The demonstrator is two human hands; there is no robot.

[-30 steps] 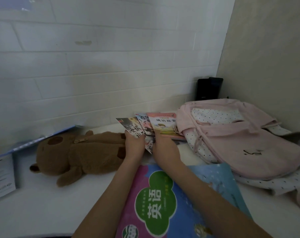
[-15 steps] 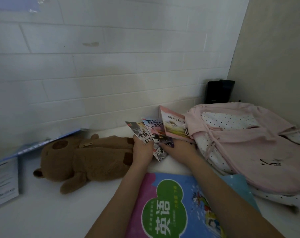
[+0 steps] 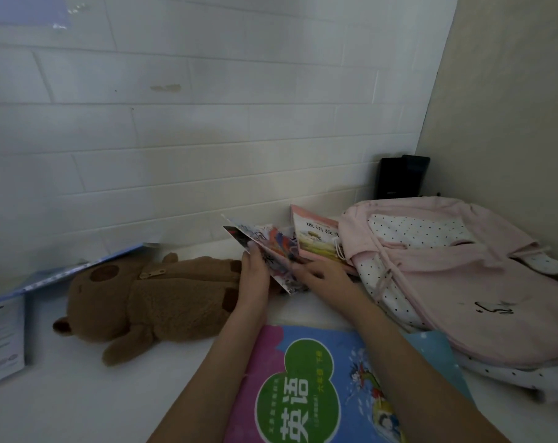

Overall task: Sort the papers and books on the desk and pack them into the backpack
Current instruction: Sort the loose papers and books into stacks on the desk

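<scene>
Left hand (image 3: 254,279): grip closed on the lower left edge of the fanned booklets (image 3: 271,251), thumb on their front face, fingers behind and hidden.
Right hand (image 3: 324,276): grip pinches the lower right part of the same fan; fingertips curl onto the covers (exact finger count not readable, motion blur).
Fanned booklets: small, thin, colourful covers, held tilted up off the tabletop (image 3: 79,394) between the two grips; top corners point toward the wall.
Storybook (image 3: 317,238): pale cover with red characters and a yellow-green picture, just right of the right grip, leaning against the backpack's left side; touching the fan or not, I cannot tell.
Backpack (image 3: 456,282): pink, lying flat to the right of both grips, flap with white dotted lining showing; drawstring cord hangs just beside the right grip.
Large textbook (image 3: 303,394): pink and blue cover with a green badge, flat on the tabletop nearer the person than the grips, under both forearms.
Blue folder (image 3: 437,350): beneath the textbook's right side, its corner reaching under the backpack's edge.
Plush toy (image 3: 149,302): brown, on its side, just left of the left grip, touching the wrist.
Papers (image 3: 2,340): far left of the grips, leaning at the wall.
Black box (image 3: 402,177): beyond the backpack, in the corner.
</scene>
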